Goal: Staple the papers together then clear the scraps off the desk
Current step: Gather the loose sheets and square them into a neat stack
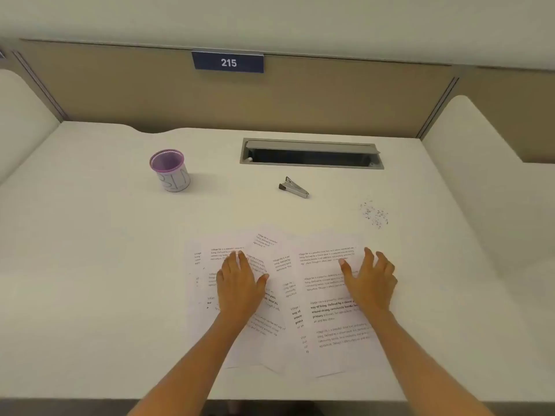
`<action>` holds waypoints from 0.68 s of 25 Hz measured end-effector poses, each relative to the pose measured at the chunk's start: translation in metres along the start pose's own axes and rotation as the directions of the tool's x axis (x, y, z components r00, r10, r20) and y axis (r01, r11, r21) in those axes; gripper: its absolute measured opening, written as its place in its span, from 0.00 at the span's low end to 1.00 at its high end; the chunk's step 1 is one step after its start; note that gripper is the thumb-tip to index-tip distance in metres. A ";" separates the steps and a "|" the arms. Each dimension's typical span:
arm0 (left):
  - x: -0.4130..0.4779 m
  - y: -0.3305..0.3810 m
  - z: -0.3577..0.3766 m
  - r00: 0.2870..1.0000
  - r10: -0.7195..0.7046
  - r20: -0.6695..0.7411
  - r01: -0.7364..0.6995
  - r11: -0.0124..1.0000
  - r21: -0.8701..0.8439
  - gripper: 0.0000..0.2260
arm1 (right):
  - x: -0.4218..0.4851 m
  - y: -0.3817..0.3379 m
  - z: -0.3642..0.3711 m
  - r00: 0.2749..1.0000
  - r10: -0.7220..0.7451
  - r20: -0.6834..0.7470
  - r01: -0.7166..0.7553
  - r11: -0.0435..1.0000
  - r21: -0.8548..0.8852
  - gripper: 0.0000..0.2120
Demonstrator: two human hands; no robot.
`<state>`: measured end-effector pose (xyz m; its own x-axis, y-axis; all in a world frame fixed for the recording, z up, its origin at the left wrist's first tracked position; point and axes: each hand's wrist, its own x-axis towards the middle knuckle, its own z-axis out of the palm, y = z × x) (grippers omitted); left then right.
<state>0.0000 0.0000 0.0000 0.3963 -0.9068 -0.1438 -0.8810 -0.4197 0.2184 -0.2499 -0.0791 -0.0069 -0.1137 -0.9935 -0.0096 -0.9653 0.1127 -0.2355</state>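
Only beginning: pressing left hand (238, 285) and right hand (371, 283), fingers spread and holding nothing, onto fanned papers (330, 322); not yet reaching for stapler (294, 188) or clearing scraps (375, 214).

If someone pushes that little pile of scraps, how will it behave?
The scraps look like tiny separate specks, so they would probably scatter rather than slide together. They seem light, so some may stick to skin. The desk looks smooth, so they should sweep easily.
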 end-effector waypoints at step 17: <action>0.000 0.002 0.007 0.994 -0.096 0.058 0.091 0.993 0.080 0.50 | -0.021 -0.013 -0.006 0.890 0.366 0.271 -0.373 0.927 -0.028 0.48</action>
<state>-0.0038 -0.0009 -0.0058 0.4635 -0.8584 -0.2197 -0.8590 -0.4962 0.1262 -0.2366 -0.0600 0.0023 -0.3911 -0.8478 -0.3582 -0.8592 0.4758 -0.1879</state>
